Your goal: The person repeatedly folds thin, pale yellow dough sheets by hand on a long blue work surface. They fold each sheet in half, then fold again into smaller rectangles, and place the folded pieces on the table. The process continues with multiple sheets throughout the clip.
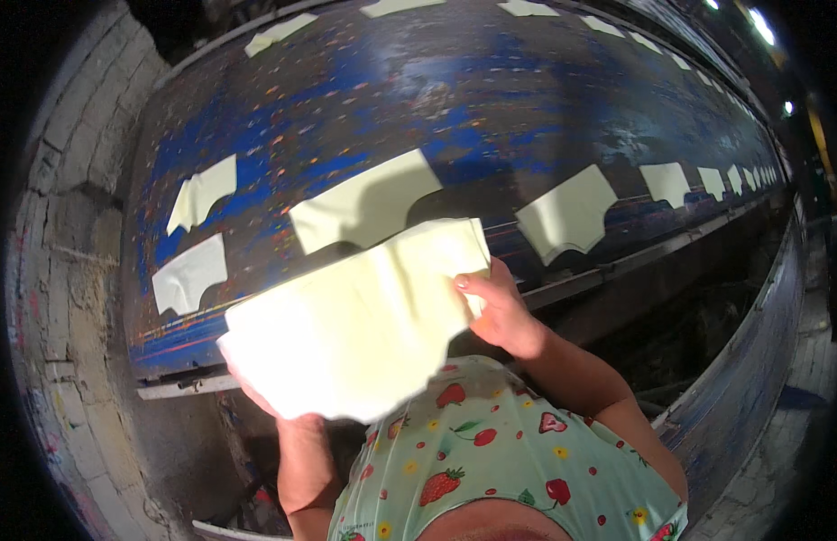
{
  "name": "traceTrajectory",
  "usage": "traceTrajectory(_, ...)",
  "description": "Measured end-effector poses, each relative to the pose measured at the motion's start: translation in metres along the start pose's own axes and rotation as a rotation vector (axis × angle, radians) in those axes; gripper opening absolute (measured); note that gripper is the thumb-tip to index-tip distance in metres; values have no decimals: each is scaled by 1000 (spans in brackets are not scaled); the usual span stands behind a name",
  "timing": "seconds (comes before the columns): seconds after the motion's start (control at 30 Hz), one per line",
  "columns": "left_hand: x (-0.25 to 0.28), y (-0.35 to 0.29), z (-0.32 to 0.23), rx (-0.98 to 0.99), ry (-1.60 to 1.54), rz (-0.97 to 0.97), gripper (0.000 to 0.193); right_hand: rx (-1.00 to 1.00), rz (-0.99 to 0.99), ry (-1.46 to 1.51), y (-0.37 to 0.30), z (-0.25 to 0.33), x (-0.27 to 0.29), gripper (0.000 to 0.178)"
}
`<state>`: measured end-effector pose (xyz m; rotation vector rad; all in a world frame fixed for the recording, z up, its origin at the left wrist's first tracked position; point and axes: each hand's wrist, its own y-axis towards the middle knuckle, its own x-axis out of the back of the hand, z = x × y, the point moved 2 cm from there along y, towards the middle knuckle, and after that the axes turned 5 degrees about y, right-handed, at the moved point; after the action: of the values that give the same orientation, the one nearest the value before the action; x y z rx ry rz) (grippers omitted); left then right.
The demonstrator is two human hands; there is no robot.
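Observation:
Between my two hands I hold a pale yellow cut fabric panel [364, 316], apparently several layers thick, in front of my body. My right hand [500, 307] grips its right end, thumb on top and fingers underneath. At the lower left corner, my left hand [253, 389] holds the fabric from below, mostly hidden by it. Just beyond the held fabric, a similar pale panel [369, 200] lies flat on the long table [301, 117], its near edge partly covered from view. Another panel [570, 215] lies to the right.
On the table's left lie a folded-looking pale piece [202, 194] and a whiter piece [191, 275]. More panels line both long edges into the distance. A metal rail [581, 279] runs along the near edge. A brick wall [76, 216] stands at left.

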<state>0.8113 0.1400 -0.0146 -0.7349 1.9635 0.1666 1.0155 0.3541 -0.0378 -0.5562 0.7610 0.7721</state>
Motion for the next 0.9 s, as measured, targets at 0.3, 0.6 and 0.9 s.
traceTrajectory(0.3, -127, -34, 244, 448, -71, 179, 85, 341, -261, -126, -187, 179, 119, 62)
traceTrajectory(0.6, -173, -30, 396, 660, 700, 435, 73, 626, -649, -243, -393, 229, 239, 56)
traceTrajectory(0.9, -270, -18, 502, 1012, 729, 545, 70, 797, -977, -105, -453, 229, 281, 46)
